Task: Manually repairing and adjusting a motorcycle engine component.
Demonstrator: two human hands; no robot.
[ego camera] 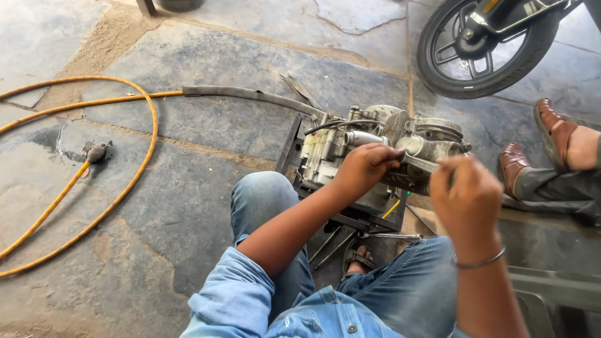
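Head view | left hand (363, 166) curled, fingers pressed on engine (375, 150) | right hand (466, 197) raised near, fingers pinching wrench (421, 164)

The floor (206, 131) consists of large irregular grey stone slabs with sandy, earth-filled joints. Daylight is even and bright. A dark wet patch lies at the left. A yellow hose (134, 169) loops across the left side and joins a grey hose section (250, 95) at upper centre. A small grey fitting (96, 152) lies on the slab beside the hose. A motorcycle wheel (482, 47) stands at upper right. Another person's brown sandals (551, 128) rest at the right edge.
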